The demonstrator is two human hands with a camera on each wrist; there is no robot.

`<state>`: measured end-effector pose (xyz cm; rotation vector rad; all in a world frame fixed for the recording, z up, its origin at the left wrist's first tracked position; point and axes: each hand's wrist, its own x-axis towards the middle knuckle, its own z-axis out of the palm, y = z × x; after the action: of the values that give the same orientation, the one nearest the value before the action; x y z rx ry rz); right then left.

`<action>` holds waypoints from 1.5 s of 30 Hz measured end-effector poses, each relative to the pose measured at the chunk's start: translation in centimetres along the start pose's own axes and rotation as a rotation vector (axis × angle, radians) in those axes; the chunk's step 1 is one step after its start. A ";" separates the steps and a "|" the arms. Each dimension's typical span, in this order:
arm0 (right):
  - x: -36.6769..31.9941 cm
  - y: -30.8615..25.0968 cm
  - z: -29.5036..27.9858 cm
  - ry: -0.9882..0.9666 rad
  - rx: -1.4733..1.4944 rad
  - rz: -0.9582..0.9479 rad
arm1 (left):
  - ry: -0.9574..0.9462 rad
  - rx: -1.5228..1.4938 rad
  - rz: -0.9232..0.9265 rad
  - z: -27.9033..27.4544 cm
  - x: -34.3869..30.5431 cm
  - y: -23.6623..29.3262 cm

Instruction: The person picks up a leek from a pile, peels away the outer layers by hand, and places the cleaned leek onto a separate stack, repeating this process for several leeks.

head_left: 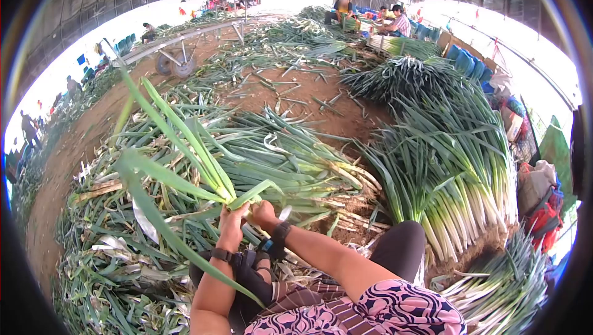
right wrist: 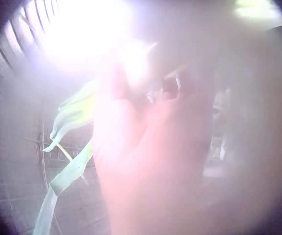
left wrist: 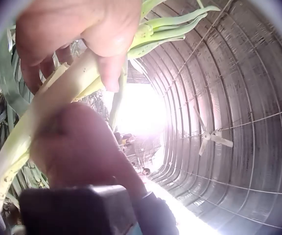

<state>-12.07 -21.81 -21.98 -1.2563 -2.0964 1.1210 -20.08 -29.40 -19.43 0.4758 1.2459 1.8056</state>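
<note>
A large green onion (head_left: 213, 171) with long green leaves fanning up and left is in my hands. My left hand (head_left: 231, 227) grips its stalk just below the leaf fork. Close beside it, my right hand (head_left: 264, 214) has curled fingers at the same stalk, with one leaf bent over toward it. In the left wrist view, the pale stalk (left wrist: 48, 105) runs down to the lower left, between the left hand (left wrist: 82, 29) above and the blurred right hand (left wrist: 77, 147) below. Haze washes out the right wrist view, where the right hand (right wrist: 146, 147) and some leaves (right wrist: 75, 110) show.
Loose green onions (head_left: 290, 156) lie in front, over a heap of leaf trimmings (head_left: 123, 254). Stacked onions with white stems (head_left: 457, 211) stand to the right, with more onions (head_left: 506, 292) below. Farther off are a wheeled cart (head_left: 179, 44) and seated people (head_left: 398, 23).
</note>
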 end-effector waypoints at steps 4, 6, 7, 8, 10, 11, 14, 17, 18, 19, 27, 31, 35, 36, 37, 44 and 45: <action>0.2 0.5 0.5 -0.079 0.013 -0.002 | 0.034 0.039 0.015 -0.6 1.3 -1.4; 1.9 3.0 3.1 -0.083 0.145 0.055 | 0.072 0.084 0.125 -0.5 1.8 -1.6; 2.1 2.6 3.7 -0.044 0.415 0.193 | 0.089 0.106 0.176 -0.4 2.0 -1.8; 2.2 2.6 4.0 -0.001 0.684 0.328 | 0.105 0.128 0.229 -0.3 2.2 -2.0; 1.0 1.9 3.6 0.043 0.760 0.393 | 0.200 0.356 0.388 -1.2 3.6 -3.6; 0.5 1.2 3.5 0.107 0.733 0.386 | 0.247 0.469 0.470 -1.1 3.8 -3.7; 0.9 1.8 4.3 0.159 0.882 0.369 | 0.280 0.438 0.432 0.1 2.8 -2.6; 1.1 2.1 4.3 0.164 1.099 0.343 | 0.278 0.448 0.413 -0.9 4.0 -3.9; 0.9 2.1 4.0 0.183 1.136 0.331 | 0.263 0.428 0.377 -1.5 4.5 -4.3; 0.6 1.7 3.4 0.202 1.174 0.319 | 0.248 0.409 0.341 -2.1 5.1 -4.6; 1.8 3.8 2.7 0.175 1.314 0.511 | 0.250 0.226 0.289 -2.3 5.8 -5.7; 1.7 6.0 -2.4 -0.057 -0.213 0.047 | 0.333 -0.047 0.208 -1.5 5.2 -4.0; 3.9 7.2 -5.6 0.124 0.714 0.327 | 0.185 -0.287 -0.036 -4.1 5.0 -2.9; 4.7 7.5 -6.2 0.166 1.000 0.436 | 0.228 -0.322 0.004 -4.9 5.7 -3.3; 5.3 8.0 -6.8 0.207 1.285 0.544 | 0.273 -0.358 0.042 -5.8 6.6 -4.1; 9.2 27.0 -17.5 0.558 1.065 0.137 | 0.544 -0.450 0.205 -12.8 10.8 -4.3; 6.9 23.7 -21.2 0.661 1.567 0.301 | 0.571 -0.465 0.244 -12.8 9.9 -2.9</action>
<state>11.71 -1.03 -29.60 -0.8254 -0.2012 1.5716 -33.35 -28.15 -29.05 -0.1771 1.0973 2.4606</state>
